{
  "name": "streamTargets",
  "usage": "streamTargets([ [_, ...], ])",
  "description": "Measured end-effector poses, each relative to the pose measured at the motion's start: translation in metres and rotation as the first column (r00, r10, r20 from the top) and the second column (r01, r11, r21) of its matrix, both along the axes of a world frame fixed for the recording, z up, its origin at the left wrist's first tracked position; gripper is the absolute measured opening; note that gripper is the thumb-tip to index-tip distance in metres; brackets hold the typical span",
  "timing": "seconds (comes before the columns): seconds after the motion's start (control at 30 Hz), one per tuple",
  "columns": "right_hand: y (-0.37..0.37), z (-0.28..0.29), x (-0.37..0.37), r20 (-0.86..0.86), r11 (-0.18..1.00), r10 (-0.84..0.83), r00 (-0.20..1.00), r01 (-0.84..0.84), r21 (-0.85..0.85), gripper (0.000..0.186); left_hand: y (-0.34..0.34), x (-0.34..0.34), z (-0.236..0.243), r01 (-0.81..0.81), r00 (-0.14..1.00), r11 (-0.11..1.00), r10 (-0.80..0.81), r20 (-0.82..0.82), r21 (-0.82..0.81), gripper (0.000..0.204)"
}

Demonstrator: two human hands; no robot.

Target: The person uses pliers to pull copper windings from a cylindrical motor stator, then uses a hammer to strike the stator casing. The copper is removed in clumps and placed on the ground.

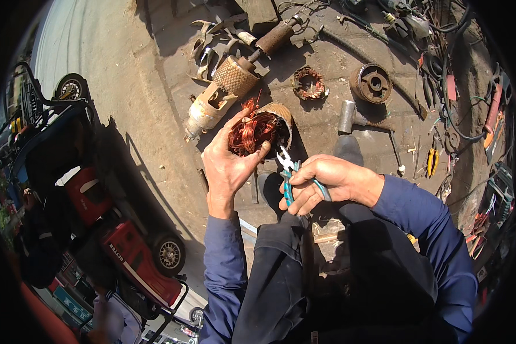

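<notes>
My left hand (226, 163) is closed round a tangled bundle of copper wire (252, 135), thumb and fingers on either side of it. The bundle sits at the mouth of a round, rusty motor housing (282, 114) with a textured outside. My right hand (332, 182) grips a pair of pliers (290, 179) with teal handles. Their jaws look parted and point up at the housing's near rim, close to my left thumb. Whether the jaws touch any wire I cannot make out.
Beyond the housing lie a motor with a shaft (235, 77), a ring-shaped coil (309, 84) and a rusty round casing (371, 83). A hammer (348, 117) and yellow-handled pliers (433, 161) are to the right, near cables and tools. A red three-wheeled vehicle (140, 261) stands left.
</notes>
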State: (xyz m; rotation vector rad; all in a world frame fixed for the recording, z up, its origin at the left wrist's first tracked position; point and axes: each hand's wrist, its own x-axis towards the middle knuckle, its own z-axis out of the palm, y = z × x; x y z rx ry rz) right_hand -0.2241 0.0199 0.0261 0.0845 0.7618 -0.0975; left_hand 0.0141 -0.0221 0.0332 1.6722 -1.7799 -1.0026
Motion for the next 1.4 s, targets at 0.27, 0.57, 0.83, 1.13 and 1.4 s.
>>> streamTargets([
  [0.27, -0.011, -0.017, -0.01, 0.039, 0.976, 0.193, 0.981, -0.187, -0.111, 0.027, 0.004, 0.0, -0.009, -0.029, 0.998, 0.998, 0.032, -0.06, 0.061, 0.069],
  [0.57, -0.003, -0.032, -0.008, 0.174, 0.991, -0.114, 0.978, 0.101, 0.087, 0.031, 0.008, 0.001, -0.012, -0.018, 0.997, 1.0, 0.02, -0.075, 0.025, 0.071],
  [0.83, 0.027, -0.042, 0.008, 0.522, 0.866, -0.447, 0.726, 0.205, 0.456, 0.032, 0.006, 0.001, -0.01, 0.005, 0.999, 1.0, -0.006, -0.048, -0.018, 0.069],
  [1.13, 0.028, -0.02, 0.008, -0.16, 0.947, 0.027, 0.987, -0.076, -0.311, 0.011, 0.013, -0.003, -0.02, -0.015, 0.998, 0.999, 0.013, -0.06, -0.032, 0.068],
  [1.4, 0.013, -0.005, 0.004, 0.069, 0.986, -0.141, 0.988, 0.134, 0.096, 0.013, 0.014, -0.005, -0.033, -0.107, 0.98, 0.99, 0.089, -0.181, -0.092, 0.068],
])
